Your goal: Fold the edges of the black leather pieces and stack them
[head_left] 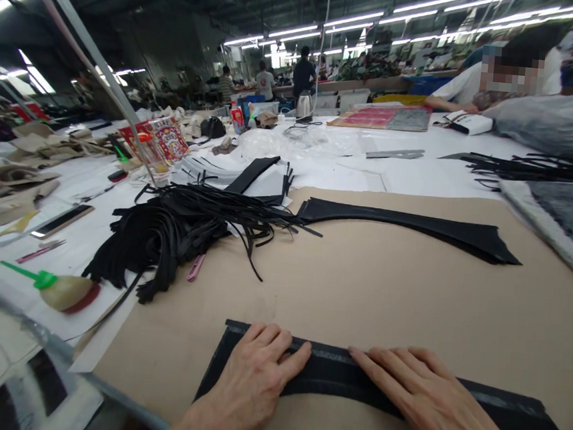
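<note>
A long, curved black leather-like piece (327, 379) lies at the near edge of a tan board, a greyish strip running along its far side. On its left part rests my left hand (257, 373), fingers bent over the far edge and thumb pointing right, apart from them. My right hand (412, 386) lies on the middle of the piece with its fingers stretched out flat. A gap between the hands shows the strip. Farther back lies a stack of similar black curved pieces (406, 224).
A heap of black strips (165, 231) sits at the left, near a pink cutter (195, 267). A green-capped squeeze bottle (66, 291) and a phone (62, 221) lie beyond the tan board (360, 288). Grey fleece (572, 213) borders the right; a person (509, 74) sits behind.
</note>
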`<state>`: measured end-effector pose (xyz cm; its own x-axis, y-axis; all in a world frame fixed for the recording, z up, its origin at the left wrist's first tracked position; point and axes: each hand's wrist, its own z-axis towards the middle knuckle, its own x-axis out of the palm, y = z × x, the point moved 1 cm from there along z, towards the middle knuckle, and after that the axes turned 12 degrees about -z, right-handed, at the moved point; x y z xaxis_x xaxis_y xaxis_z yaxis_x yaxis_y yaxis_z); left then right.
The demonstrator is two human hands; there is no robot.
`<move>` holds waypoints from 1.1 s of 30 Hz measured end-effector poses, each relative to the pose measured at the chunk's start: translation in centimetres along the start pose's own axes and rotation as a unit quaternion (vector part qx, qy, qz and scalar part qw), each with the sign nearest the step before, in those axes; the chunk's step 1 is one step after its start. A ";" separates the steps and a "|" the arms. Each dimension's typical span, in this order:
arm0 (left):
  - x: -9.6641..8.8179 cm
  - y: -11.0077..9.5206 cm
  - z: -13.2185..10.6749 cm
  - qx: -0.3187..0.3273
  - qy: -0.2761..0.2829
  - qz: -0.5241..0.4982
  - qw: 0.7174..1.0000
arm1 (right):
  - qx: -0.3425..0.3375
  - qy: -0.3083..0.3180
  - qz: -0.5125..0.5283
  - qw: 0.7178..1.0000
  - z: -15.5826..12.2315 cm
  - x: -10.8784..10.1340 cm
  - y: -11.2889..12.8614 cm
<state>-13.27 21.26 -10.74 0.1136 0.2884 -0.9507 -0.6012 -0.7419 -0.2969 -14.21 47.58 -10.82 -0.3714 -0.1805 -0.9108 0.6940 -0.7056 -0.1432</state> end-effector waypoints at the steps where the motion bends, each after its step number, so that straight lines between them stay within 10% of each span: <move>1: -0.1 -0.1 0.0 -0.001 -0.002 0.005 1.000 | -0.001 -0.003 -0.008 1.000 0.4 0.2 0.4; 9: -0.4 0.3 -0.7 -0.012 -0.032 -0.006 0.999 | -0.026 -0.055 0.005 0.998 3.0 2.9 3.5; 20: -4.1 8.3 -7.7 -0.154 -0.189 -0.068 0.967 | -0.021 -0.048 0.007 0.999 4.5 1.5 3.4; 33: -3.9 7.3 -2.4 -0.221 -0.097 -0.160 0.957 | 0.077 0.073 0.053 0.993 10.8 3.1 8.0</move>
<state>-16.18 13.25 -9.37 0.0613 0.6193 -0.7828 -0.1612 -0.7678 -0.6201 -16.48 33.99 -10.57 -0.2007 -0.1654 -0.9656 0.6182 -0.7860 0.0061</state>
